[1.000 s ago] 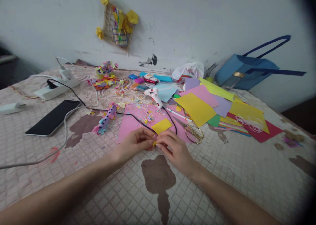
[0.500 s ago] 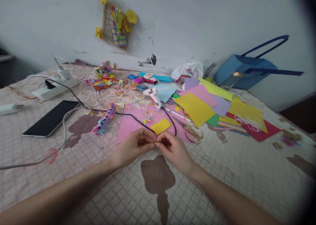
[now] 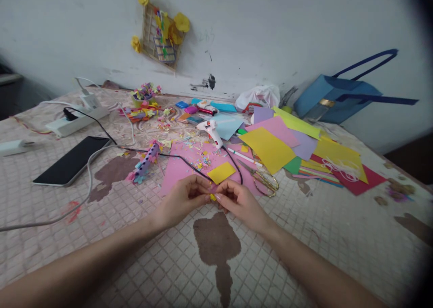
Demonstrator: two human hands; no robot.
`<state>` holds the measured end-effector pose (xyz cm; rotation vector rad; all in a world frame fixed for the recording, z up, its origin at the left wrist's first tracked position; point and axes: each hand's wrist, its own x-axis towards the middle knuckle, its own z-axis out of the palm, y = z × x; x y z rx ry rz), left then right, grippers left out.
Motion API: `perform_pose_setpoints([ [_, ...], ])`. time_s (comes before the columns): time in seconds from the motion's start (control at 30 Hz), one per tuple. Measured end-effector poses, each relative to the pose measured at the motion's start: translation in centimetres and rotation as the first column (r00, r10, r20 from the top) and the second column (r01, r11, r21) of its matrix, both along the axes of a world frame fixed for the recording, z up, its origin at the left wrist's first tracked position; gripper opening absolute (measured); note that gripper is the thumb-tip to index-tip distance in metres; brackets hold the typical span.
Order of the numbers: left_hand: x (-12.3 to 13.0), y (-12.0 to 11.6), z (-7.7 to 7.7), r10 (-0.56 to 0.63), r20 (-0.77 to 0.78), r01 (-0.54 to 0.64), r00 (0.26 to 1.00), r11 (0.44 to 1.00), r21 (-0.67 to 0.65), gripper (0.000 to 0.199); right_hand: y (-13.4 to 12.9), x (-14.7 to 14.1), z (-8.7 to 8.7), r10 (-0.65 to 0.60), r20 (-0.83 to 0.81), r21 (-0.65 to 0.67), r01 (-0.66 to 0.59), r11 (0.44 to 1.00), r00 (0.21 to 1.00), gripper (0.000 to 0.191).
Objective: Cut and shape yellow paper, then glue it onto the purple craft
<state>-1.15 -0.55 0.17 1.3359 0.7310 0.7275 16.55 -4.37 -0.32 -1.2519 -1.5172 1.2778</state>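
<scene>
Between the fingertips of both hands is a tiny yellow piece (image 3: 213, 197), too small to make out its shape. My left hand (image 3: 185, 197) pinches it from the left, and my right hand (image 3: 237, 202) pinches from the right. Just beyond the fingers lies a yellow rectangle of craft sheet (image 3: 221, 172) on a larger pink sheet (image 3: 176, 163) strewn with small coloured scraps. A white glue gun (image 3: 211, 131) stands behind it, its black cord running past my hands. Gold-handled scissors (image 3: 267, 183) rest to the right of my right hand.
At left are a dark tablet (image 3: 72, 160), a power strip (image 3: 79, 121) and loose cables. A decorated purple stick (image 3: 147, 161) lies left of the pink sheet. Coloured sheets (image 3: 267, 150) pile up at right, near a blue bag (image 3: 333, 98). Flower pieces (image 3: 145, 91) fill a small pot behind.
More of the yellow piece shows between my fingertips. My right thumb and fingers have shifted slightly; the things on the table stay where they were.
</scene>
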Motion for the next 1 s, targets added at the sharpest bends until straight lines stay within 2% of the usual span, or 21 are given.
perform_pose_setpoints([
  [0.33,0.12,-0.28,-0.11,-0.016,-0.006,0.017,1.000,0.999,0.044,0.025,0.01,-0.14,0.21,0.000,0.007,-0.037,0.000,0.999,1.000,0.021],
  [0.6,0.21,-0.31,-0.06,-0.026,-0.080,0.032,0.996,0.996,0.080,0.028,-0.14,-0.33,0.03,-0.014,-0.025,-0.028,0.013,1.000,1.000,0.023],
  [0.83,0.08,-0.16,-0.32,-0.035,-0.028,0.036,0.999,0.997,0.062,0.027,-0.28,-0.31,0.12,0.038,-0.052,-0.106,-0.043,0.993,0.998,0.024],
  [1.0,0.08,-0.15,-0.22,-0.073,0.031,0.074,0.997,0.997,-0.035,0.027,-0.34,-0.24,0.12,0.069,-0.094,-0.135,-0.081,0.987,0.993,0.026],
])
